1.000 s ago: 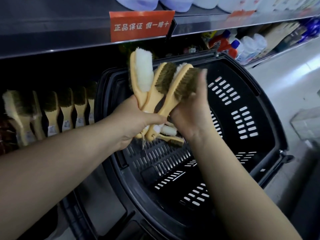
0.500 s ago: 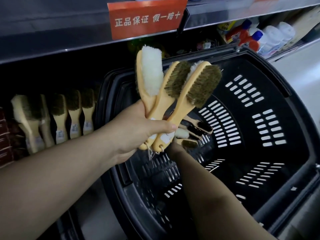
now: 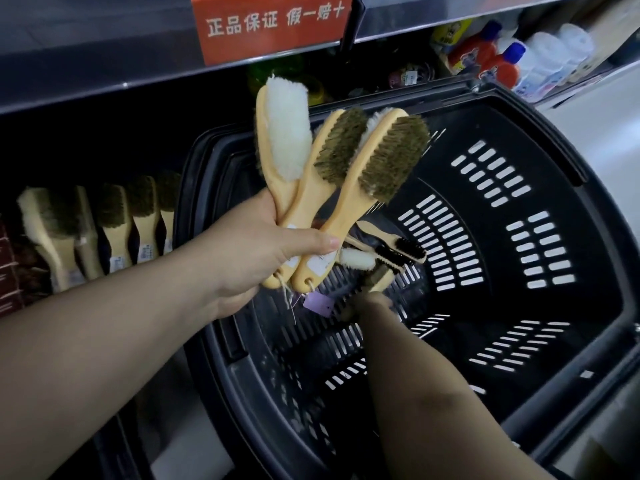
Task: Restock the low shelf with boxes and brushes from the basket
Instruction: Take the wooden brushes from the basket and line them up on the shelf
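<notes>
My left hand [image 3: 249,251] grips the handles of three pale wooden brushes fanned upward: a white wool-faced brush [image 3: 284,140] and two brown-bristle brushes [image 3: 341,147] [image 3: 391,161]. A purple tag [image 3: 318,304] dangles from their strings. The black slotted basket [image 3: 588,258] stands tipped toward me. My right hand [image 3: 367,306], dark and blurred, is deep inside it, closed around a small brush [image 3: 379,280]. Other small brushes [image 3: 398,251] lie just beyond it. A row of matching brushes [image 3: 114,220] stands on the low shelf at left.
A grey shelf edge with a red sign [image 3: 273,22] runs overhead. Bottles [image 3: 502,60] crowd the shelf at upper right. The basket's rim presses against the shelf front. Pale floor [image 3: 606,109] shows at right.
My right hand let go of the fanned brushes and dropped into the basket onto the small brushes. The left hand keeps holding its three brushes.
</notes>
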`<act>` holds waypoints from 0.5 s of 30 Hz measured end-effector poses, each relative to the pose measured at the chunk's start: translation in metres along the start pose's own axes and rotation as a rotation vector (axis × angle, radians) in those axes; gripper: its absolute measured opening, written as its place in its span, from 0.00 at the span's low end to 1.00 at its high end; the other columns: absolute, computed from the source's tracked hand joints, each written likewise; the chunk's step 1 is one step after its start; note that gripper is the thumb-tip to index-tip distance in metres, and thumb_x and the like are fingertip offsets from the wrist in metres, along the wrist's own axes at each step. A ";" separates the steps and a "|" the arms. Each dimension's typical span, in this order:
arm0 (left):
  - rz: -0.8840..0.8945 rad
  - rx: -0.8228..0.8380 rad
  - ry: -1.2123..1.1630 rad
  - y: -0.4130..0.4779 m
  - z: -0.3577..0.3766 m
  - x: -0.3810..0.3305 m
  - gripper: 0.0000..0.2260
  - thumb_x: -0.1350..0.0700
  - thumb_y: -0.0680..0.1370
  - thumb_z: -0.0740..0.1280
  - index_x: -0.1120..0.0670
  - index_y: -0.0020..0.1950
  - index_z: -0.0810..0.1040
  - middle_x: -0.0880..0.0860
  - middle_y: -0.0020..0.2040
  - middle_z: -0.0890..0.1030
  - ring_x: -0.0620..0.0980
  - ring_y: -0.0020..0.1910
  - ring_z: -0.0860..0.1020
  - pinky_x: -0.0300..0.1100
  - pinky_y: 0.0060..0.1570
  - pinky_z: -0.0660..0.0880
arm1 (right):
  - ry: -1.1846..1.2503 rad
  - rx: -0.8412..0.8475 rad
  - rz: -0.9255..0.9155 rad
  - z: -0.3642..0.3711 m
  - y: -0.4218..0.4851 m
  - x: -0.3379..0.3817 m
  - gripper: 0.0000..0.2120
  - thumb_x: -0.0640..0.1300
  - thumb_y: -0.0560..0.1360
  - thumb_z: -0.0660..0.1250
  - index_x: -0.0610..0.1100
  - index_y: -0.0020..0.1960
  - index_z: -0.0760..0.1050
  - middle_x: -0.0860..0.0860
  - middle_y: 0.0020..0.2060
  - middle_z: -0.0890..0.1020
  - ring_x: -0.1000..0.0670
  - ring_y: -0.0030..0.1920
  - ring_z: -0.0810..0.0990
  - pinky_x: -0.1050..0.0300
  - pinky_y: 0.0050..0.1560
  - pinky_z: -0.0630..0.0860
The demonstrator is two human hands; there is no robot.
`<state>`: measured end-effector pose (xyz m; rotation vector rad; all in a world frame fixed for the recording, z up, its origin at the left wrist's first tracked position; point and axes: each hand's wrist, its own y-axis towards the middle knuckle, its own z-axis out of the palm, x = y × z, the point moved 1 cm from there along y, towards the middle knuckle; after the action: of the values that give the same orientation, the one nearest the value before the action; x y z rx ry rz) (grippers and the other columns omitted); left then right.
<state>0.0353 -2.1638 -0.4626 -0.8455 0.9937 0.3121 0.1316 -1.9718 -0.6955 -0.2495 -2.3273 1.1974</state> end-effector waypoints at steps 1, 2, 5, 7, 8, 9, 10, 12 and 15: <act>-0.003 -0.011 -0.006 0.000 0.000 0.000 0.20 0.63 0.69 0.73 0.47 0.57 0.76 0.47 0.37 0.83 0.47 0.35 0.81 0.42 0.29 0.75 | 0.049 0.097 0.071 -0.006 -0.015 0.009 0.15 0.44 0.77 0.62 0.34 0.59 0.70 0.39 0.46 0.83 0.47 0.46 0.83 0.57 0.45 0.80; -0.007 -0.025 -0.012 0.000 0.000 -0.001 0.20 0.63 0.69 0.73 0.48 0.57 0.75 0.47 0.38 0.83 0.48 0.36 0.81 0.42 0.29 0.75 | 0.122 0.182 0.124 -0.012 -0.019 0.021 0.06 0.39 0.77 0.61 0.34 0.48 0.71 0.41 0.30 0.82 0.49 0.30 0.82 0.61 0.29 0.78; -0.011 -0.068 -0.026 -0.003 0.001 -0.003 0.20 0.63 0.70 0.73 0.49 0.59 0.75 0.53 0.46 0.84 0.55 0.42 0.80 0.51 0.40 0.74 | 0.387 0.213 0.091 -0.038 -0.044 0.046 0.12 0.42 0.79 0.56 0.42 0.37 0.65 0.48 0.23 0.69 0.50 0.22 0.69 0.62 0.22 0.67; -0.019 -0.091 -0.040 -0.009 0.004 -0.006 0.20 0.63 0.70 0.72 0.51 0.61 0.75 0.55 0.49 0.83 0.57 0.45 0.80 0.54 0.44 0.74 | 0.484 0.231 0.008 -0.049 -0.072 0.065 0.12 0.45 0.79 0.57 0.44 0.38 0.68 0.49 0.29 0.71 0.51 0.28 0.70 0.59 0.29 0.69; -0.023 -0.097 -0.063 -0.012 0.005 -0.008 0.20 0.63 0.71 0.71 0.52 0.61 0.74 0.55 0.50 0.83 0.56 0.45 0.81 0.51 0.42 0.75 | 0.540 0.237 -0.048 -0.054 -0.092 0.074 0.12 0.46 0.79 0.57 0.44 0.39 0.70 0.49 0.31 0.73 0.51 0.29 0.71 0.59 0.31 0.68; -0.025 -0.100 -0.096 -0.016 0.007 -0.010 0.20 0.63 0.71 0.71 0.53 0.62 0.74 0.55 0.49 0.83 0.53 0.43 0.82 0.47 0.38 0.77 | 0.583 0.270 -0.101 -0.058 -0.113 0.081 0.12 0.45 0.79 0.56 0.44 0.39 0.71 0.49 0.32 0.74 0.51 0.30 0.72 0.60 0.31 0.68; -0.027 -0.106 -0.134 -0.021 0.007 -0.012 0.19 0.64 0.71 0.71 0.54 0.61 0.75 0.55 0.49 0.83 0.51 0.41 0.82 0.43 0.32 0.77 | 0.610 0.347 -0.162 -0.061 -0.137 0.086 0.12 0.45 0.78 0.55 0.45 0.38 0.71 0.50 0.31 0.75 0.52 0.30 0.72 0.62 0.30 0.67; -0.039 -0.131 -0.213 -0.034 0.006 -0.016 0.18 0.64 0.72 0.70 0.55 0.60 0.76 0.54 0.49 0.83 0.49 0.40 0.82 0.39 0.27 0.76 | 0.597 0.526 -0.269 -0.067 -0.187 0.086 0.12 0.43 0.75 0.54 0.45 0.37 0.73 0.51 0.32 0.78 0.54 0.31 0.75 0.62 0.31 0.68; -0.052 -0.165 -0.292 -0.058 -0.001 -0.017 0.16 0.64 0.72 0.70 0.57 0.59 0.77 0.54 0.46 0.84 0.48 0.38 0.82 0.39 0.27 0.77 | 0.573 0.773 -0.423 -0.075 -0.252 0.074 0.12 0.40 0.75 0.57 0.41 0.41 0.78 0.48 0.37 0.82 0.52 0.37 0.81 0.60 0.34 0.76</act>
<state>0.0595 -2.2005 -0.4210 -0.9425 0.6796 0.4639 0.1236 -2.0408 -0.4312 0.1559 -1.2342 1.4534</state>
